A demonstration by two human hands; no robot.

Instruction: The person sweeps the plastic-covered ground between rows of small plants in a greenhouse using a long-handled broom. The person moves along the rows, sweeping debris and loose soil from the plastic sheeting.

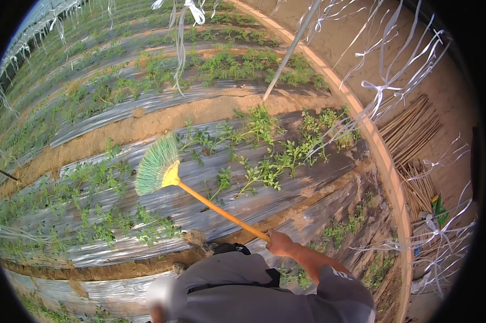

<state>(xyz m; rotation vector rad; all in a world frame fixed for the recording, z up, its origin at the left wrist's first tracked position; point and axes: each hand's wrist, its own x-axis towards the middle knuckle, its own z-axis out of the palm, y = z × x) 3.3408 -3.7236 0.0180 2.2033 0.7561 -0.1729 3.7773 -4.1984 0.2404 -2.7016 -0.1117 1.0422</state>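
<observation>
My right hand (280, 243) grips the lower end of a broom's orange handle (222, 212). From there the handle runs up and left to a yellow collar and a fan of green bristles (158, 165). The bristles are over a planted bed covered with plastic film (190, 165), beside leafy green plants (259, 129); whether they touch the film cannot be told. At the bottom left, a small part of my left hand or arm shows beside a blurred pale patch; its fingers are hidden.
Bare soil furrows (126, 127) run between the film-covered rows. A slanting pole (291, 50) stands ahead. White strings (380, 87) hang at the right and overhead. Beyond a curved edging (382, 149) lie bundles of thin sticks (412, 129). Stones (194, 237) lie near my feet.
</observation>
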